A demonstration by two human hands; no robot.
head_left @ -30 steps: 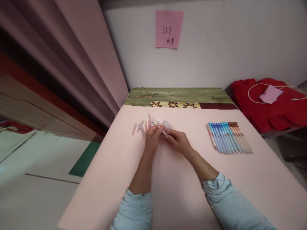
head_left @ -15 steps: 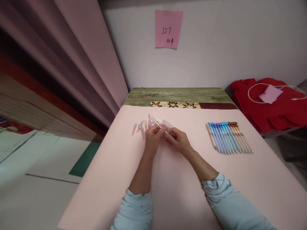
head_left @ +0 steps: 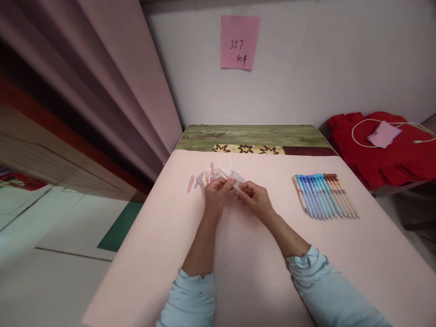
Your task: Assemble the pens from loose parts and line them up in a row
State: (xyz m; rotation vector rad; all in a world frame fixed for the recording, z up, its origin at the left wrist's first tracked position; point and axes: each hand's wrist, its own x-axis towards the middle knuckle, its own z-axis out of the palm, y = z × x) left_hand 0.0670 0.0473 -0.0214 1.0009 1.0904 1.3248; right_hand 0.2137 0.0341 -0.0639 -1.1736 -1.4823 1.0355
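**A:** What's in yr hands rn?

**B:** My left hand point(head_left: 215, 196) & right hand point(head_left: 256, 199) meet fingertip to fingertip. Both pinch one slim clear pen piece point(head_left: 235, 185) btw them, just above the pink table point(head_left: 238, 277). Which part exactly? Too small to tell.

**A:** Any grip tips?

**B:** My guess: hold it near the ends w/ light pressure and keep it straight btw both hands. Skewed, a thin tube like this could bend or slip out.

**A:** What's around?

**B:** Just beyond my left fingertips is the heap of loose pen parts point(head_left: 208, 176). Well off to the right of my right hand there's a neat row of pens point(head_left: 323, 194), blue then tan. Further right, past the table edge, is a red cloth point(head_left: 381, 159) w/ a white cable on it.
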